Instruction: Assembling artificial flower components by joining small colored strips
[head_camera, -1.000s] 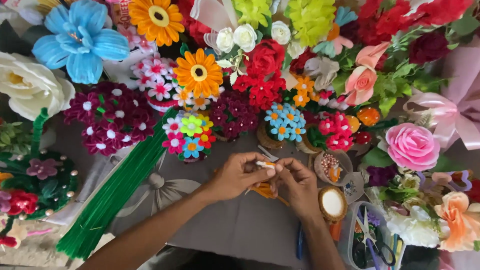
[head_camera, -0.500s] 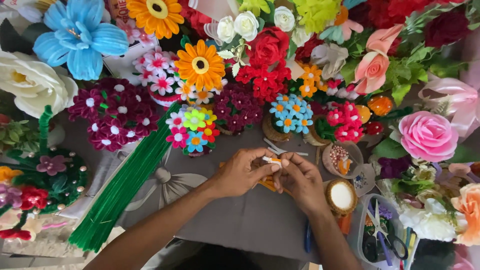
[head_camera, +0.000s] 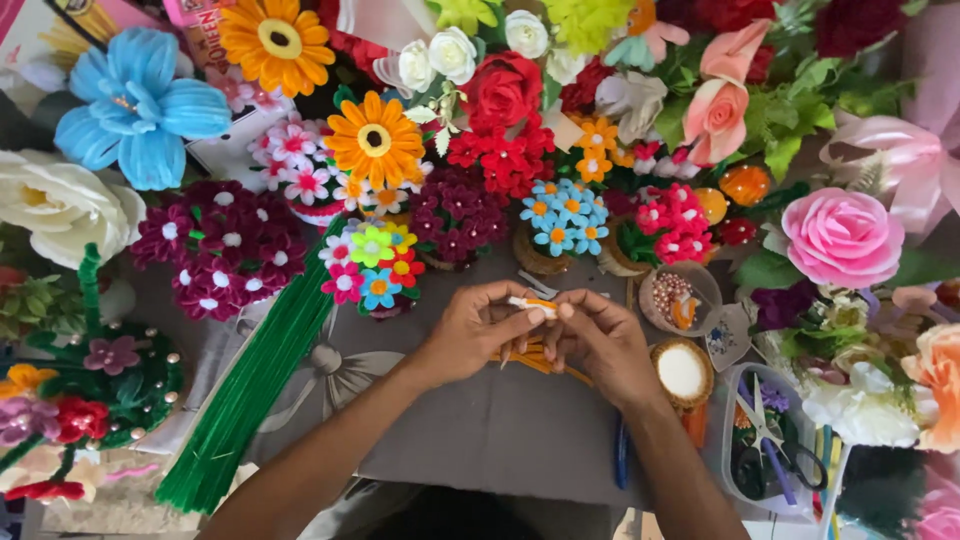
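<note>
Hands unmoved, left hand (head_camera: 470, 335), right hand (head_camera: 600, 340) pinching white-orange piece (head_camera: 530, 305)

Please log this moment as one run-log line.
hands: left hand and right hand pinch small white-orange piece | nearby: green stem bundle, scissors

Printed packaging shows only along the far left edge. A pink package (head_camera: 35, 25) lies in the far left corner, flat and rectangular, with a yellow flower picture on its face; the big blue flower (head_camera: 140, 105) covers its near part. Just right of it a second flat pack (head_camera: 200, 40), pink-red with white and yellow print, pokes out between the blue flower and the orange daisy (head_camera: 278, 40), which hides its right side. A white card or sheet (head_camera: 232, 150) with a thin dark edge lies beneath the pink-and-white blossoms (head_camera: 295, 165), nearer than the two packs. No screens or signs are in view.
</note>
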